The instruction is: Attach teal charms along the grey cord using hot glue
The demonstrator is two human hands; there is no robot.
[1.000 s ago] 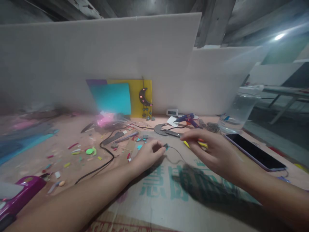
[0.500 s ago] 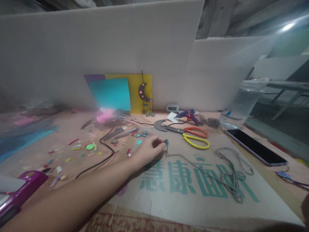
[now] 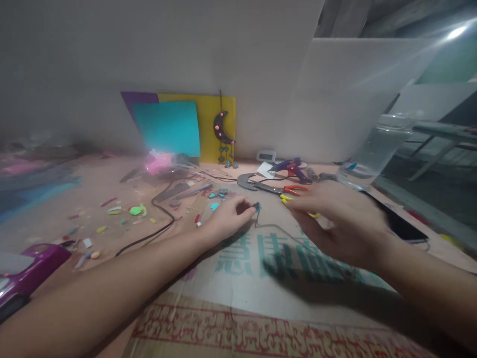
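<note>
My left hand [image 3: 238, 216] rests on the printed sheet and pinches a small dark teal piece [image 3: 258, 206] between thumb and fingertips. From that piece a thin grey cord [image 3: 278, 227] runs right across the sheet and passes behind my right hand [image 3: 339, 226]. Blurred by motion, my right hand hovers over the sheet, fingers stretched to the left and thumb apart, with nothing visible in them. It partly covers the scissors [image 3: 270, 188], whose orange and yellow handles show behind its fingers.
Several clay scraps lie at left around a green blob [image 3: 136, 211] and a black cable [image 3: 164, 226]. A magenta tool [image 3: 44, 256] stands at the left edge. Behind are a glue gun [image 3: 292, 169], a crescent ornament [image 3: 222, 128], a clear container [image 3: 378, 149] and a phone [image 3: 402, 221].
My right hand has come in from the right, over the cord and scissors handles. My left hand keeps its pinch on the small piece. The view has tilted slightly downward.
</note>
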